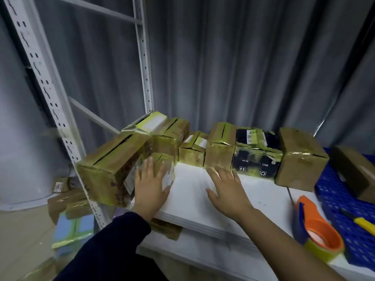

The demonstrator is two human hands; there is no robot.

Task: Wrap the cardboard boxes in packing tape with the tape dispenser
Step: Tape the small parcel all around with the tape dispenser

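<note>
Several taped cardboard boxes stand in a row along the back of the white table (203, 201). My left hand (149, 184) lies flat, fingers straight, against a small tape-wrapped box (166, 169) next to a long box (109, 161) at the table's left end. My right hand (227, 187) hovers open, fingers spread, over the table just in front of a tall taped box (220, 151) and a black box (256, 159). The orange and blue tape dispenser (316, 228), with a roll of yellowish tape, lies at the right near the front edge, apart from both hands.
A plain brown box (300, 159) ends the row at the right. A blue plastic crate (345, 209) holds another box (357, 171) and a yellow cutter (363, 223). A white shelf upright (48, 94) rises at left. More boxes (67, 201) lie on the floor below.
</note>
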